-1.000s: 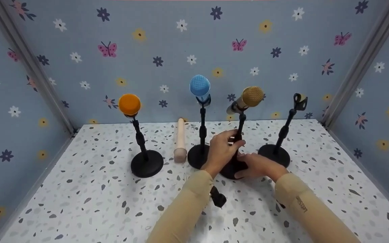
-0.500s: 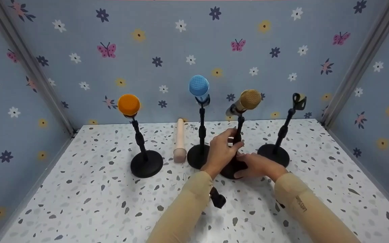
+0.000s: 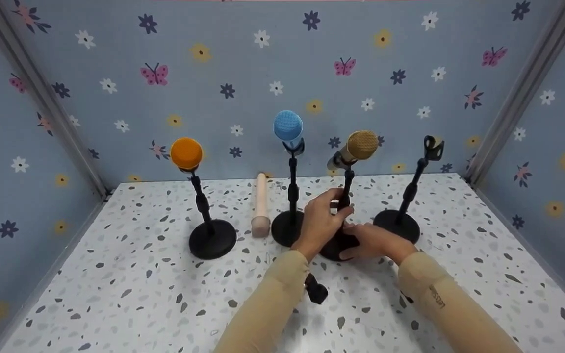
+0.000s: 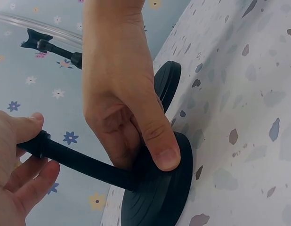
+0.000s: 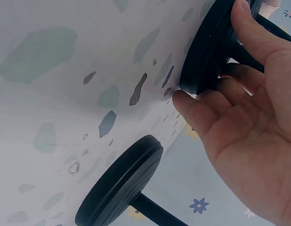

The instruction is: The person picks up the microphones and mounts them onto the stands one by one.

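Observation:
A gold microphone sits tilted in the clip of a black microphone stand. My left hand holds this stand's pole, thumb on one side and fingers on the other; the left wrist view shows the pole between them. Lower down, my right hand grips the stand's round base, its thumb over the disc near the rim. In the right wrist view, the other fingers curl around the base's far side, partly hidden. The base stands on the speckled table.
To the left are a stand with a blue microphone, a pale pink microphone lying down, and a stand with an orange microphone. An empty-clip stand is at right. A black piece lies near the left sleeve.
The gold microphone has dipped slightly between the first frame and now. Both hands keep their hold on the stand, and the other stands stay put; the head view shifts a little.

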Action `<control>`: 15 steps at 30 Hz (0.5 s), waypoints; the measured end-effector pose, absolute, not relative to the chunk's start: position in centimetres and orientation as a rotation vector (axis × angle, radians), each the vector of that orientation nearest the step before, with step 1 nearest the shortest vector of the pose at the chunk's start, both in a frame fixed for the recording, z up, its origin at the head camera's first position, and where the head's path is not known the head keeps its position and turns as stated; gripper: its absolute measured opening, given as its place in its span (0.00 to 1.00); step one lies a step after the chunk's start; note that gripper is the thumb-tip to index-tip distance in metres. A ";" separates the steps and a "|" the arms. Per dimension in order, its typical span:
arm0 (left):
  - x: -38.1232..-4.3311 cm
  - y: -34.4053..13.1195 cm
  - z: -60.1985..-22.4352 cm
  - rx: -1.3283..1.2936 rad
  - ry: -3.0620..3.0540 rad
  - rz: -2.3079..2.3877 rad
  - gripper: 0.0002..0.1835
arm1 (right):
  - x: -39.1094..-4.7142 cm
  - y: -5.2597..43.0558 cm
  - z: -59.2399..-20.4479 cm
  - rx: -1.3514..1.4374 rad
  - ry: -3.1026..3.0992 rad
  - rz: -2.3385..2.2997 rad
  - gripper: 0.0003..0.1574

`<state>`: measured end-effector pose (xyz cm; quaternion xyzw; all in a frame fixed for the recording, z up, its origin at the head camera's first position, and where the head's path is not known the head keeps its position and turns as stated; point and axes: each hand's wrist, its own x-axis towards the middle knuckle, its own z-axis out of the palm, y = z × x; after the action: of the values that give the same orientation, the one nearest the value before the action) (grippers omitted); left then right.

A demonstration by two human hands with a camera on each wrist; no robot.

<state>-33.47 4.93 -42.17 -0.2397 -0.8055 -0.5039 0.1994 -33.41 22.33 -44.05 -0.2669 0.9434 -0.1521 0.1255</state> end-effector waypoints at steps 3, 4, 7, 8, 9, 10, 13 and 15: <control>-33.4 4.9 -42.1 -0.677 -2.239 -1.425 0.18 | -33.4 22.3 -43.9 -0.774 2.741 -0.454 0.37; -33.5 4.9 -42.1 -0.680 -2.234 -1.428 0.18 | -33.4 22.3 -43.9 -0.777 2.740 -0.460 0.37; -33.5 4.9 -42.1 -0.682 -2.221 -1.440 0.18 | -33.4 22.4 -43.8 -0.774 2.737 -0.470 0.36; -33.5 4.9 -42.1 -0.683 -2.218 -1.444 0.18 | -33.4 22.4 -43.8 -0.775 2.737 -0.469 0.36; -33.6 4.9 -42.2 -0.682 -2.214 -1.447 0.18 | -33.4 22.4 -43.8 -0.777 2.736 -0.465 0.36; -33.5 4.9 -42.2 -0.680 -2.211 -1.449 0.18 | -33.4 22.4 -43.8 -0.780 2.735 -0.461 0.37; -33.4 4.8 -42.2 -0.680 -2.201 -1.467 0.17 | -33.3 22.4 -43.8 -0.774 2.731 -0.452 0.39; -33.4 4.7 -42.2 -0.684 -2.191 -1.475 0.16 | -33.3 22.3 -43.8 -0.777 2.733 -0.444 0.40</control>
<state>-33.38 4.67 -42.18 -0.2454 -0.7859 -0.5292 0.2051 -33.31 22.31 -43.76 -0.2678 0.9420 -0.1529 0.1327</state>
